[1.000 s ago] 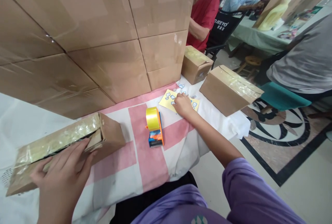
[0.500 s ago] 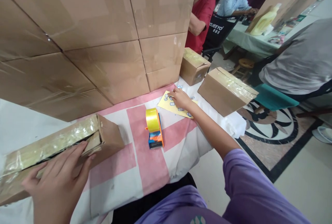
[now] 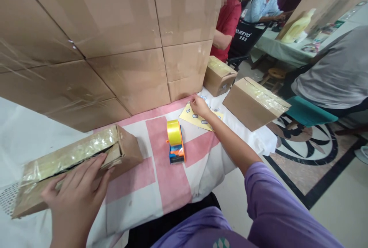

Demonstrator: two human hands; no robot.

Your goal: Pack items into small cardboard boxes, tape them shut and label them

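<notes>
My left hand (image 3: 77, 190) lies over the near top edge of a taped cardboard box (image 3: 130, 146). Its fingers stretch across the top flap, and the thumb rests toward the near side. One end of that flap has a gap beneath it. Over a yellow sticker sheet (image 3: 193, 120) with small blue-outlined labels, my right hand (image 3: 200, 106) is closed, fingertips pinched together near the sheet's far edge. Whatever is between those fingertips is too small to make out. Between my hands stands a blue and orange tape dispenser (image 3: 178, 156) with a yellow tape roll (image 3: 174, 133).
A wall of stacked cartons (image 3: 129, 71) rises behind the cloth-covered table (image 3: 172, 186). Two taped boxes, a smaller box (image 3: 218, 75) and a nearer box (image 3: 253, 106), sit at the right. Several people sit beyond, by another table (image 3: 278, 50) with a yellow bottle (image 3: 299, 27).
My right hand has closed its fingers and shifted slightly toward the sheet's far edge. My left hand stays on the box. The whole view has shifted a little.
</notes>
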